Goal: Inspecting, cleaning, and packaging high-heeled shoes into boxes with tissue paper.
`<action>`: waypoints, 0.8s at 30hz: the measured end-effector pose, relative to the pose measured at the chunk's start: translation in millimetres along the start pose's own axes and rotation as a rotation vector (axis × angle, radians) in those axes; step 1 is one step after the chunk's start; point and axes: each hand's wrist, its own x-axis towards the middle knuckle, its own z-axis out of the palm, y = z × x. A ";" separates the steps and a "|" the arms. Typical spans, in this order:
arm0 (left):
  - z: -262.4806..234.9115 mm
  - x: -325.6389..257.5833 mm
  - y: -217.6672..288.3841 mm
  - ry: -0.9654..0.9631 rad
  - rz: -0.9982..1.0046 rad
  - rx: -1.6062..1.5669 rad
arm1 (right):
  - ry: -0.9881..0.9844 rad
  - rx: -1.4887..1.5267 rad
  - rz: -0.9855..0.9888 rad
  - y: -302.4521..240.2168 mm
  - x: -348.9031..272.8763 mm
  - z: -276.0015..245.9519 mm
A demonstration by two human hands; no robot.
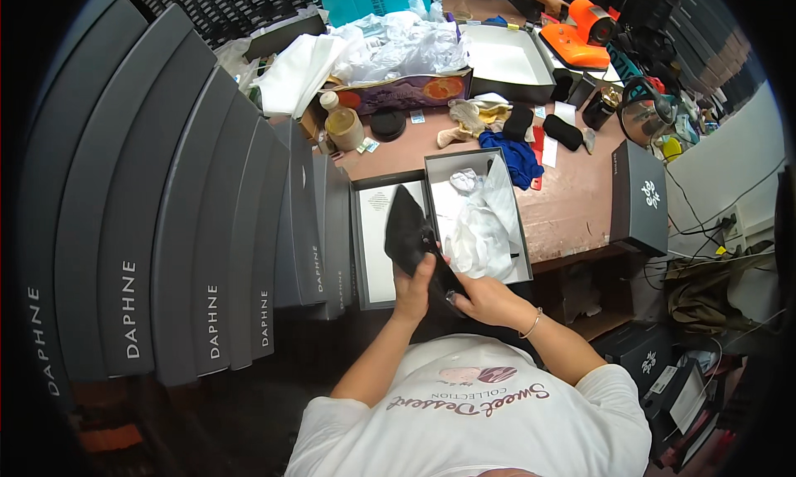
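Two-handed grip on one black shoe (404, 232)

The shoe lies within the grip itself, not off to one side of it. Its long axis slants: the pointed toe reaches forward and a little left of both hands, while the back end comes rearward and right, toward the wearer. The left hand (410, 291) is nearer the toe; the right hand (489, 300) has the back end.

Neither hand is spread. The left thumb presses down on the shoe around its middle, with the fingers curled beneath and mostly hidden. The right thumb and fingers pinch the rear part; a small shiny spot (450, 296) shows there, too small to identify.

Forward of the left hand, under the toe, is what looks like a lid (375, 265), white inside. Forward of the right hand sits an open box (523, 253) with crumpled white paper (481, 232) inside. Whether the shoe touches either cannot be told. Left of the grip stand tall stacks of grey boxes (184, 228); beyond the open box, a blue cloth (512, 156) lies on the desk (572, 216).
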 end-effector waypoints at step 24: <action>-2.1 45.1 -7.5 -0.161 0.048 0.514 | 0.701 0.657 0.183 84.0 -30.6 -42.1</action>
